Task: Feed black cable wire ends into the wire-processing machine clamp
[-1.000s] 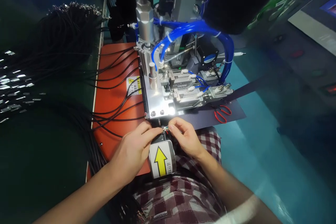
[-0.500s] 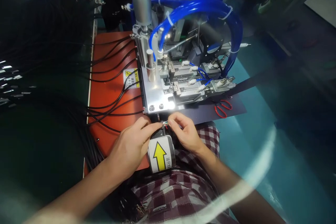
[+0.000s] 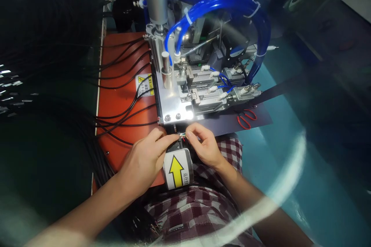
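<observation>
My left hand [image 3: 142,156] is closed, thumb and forefinger pinching the end of a cable from the left side. Thin coloured wires [image 3: 182,136], one of them red, fan out from that end between my two hands. Opposite it, my right hand [image 3: 206,146] pinches the wires with thumb and forefinger. Both sets of fingertips nearly meet just in front of the machine's metal plate [image 3: 172,104]. Below them is a white label with a yellow arrow [image 3: 176,170] on a rounded part. The rest of the held cable is hidden behind my left hand.
Black cables [image 3: 127,125] run across an orange panel [image 3: 116,102] into the machine's left side; a large cable bundle [image 3: 58,54] lies farther left. Blue air hoses [image 3: 220,2] arch over the machine's cylinders. Red-handled scissors [image 3: 246,119] lie on the dark plate at right.
Both hands keep nearly the same pinch and position. The view has shifted very slightly.
</observation>
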Demonstrator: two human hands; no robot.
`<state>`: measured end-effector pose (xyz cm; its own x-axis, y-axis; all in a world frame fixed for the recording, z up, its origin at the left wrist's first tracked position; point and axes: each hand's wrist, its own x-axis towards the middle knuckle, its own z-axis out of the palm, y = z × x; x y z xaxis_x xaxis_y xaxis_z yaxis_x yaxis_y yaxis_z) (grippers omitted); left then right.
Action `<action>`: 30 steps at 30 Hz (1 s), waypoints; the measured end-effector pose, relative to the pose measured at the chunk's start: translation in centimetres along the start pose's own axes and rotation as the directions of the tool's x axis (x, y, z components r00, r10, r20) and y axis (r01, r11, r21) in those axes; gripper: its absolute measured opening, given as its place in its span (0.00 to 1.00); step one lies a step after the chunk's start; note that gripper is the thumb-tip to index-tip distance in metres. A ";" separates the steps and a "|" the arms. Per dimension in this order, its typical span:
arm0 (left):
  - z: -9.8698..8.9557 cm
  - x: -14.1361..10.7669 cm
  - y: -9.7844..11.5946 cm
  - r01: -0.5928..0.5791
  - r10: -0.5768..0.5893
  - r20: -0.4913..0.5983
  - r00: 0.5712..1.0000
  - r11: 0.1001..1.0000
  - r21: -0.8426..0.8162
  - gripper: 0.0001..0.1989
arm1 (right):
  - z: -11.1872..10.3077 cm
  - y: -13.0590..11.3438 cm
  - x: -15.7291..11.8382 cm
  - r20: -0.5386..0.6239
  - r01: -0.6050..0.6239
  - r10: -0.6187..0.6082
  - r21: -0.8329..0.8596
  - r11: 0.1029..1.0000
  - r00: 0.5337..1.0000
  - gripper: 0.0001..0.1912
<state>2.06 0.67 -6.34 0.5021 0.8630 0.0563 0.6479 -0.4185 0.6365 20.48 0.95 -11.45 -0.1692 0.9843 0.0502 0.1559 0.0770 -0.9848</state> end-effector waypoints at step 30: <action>0.0 0.1 0.2 -0.024 0.024 0.001 1.000 0.998 0.064 0.15 | 0.9 -0.4 -0.7 -0.099 -0.155 0.157 0.030 0.987 0.983 0.10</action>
<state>2.20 0.66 -6.21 0.5177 0.8526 0.0709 0.6709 -0.4559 0.5848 19.71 0.05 -11.21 -0.0449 0.9950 -0.0891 0.1509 -0.0814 -0.9852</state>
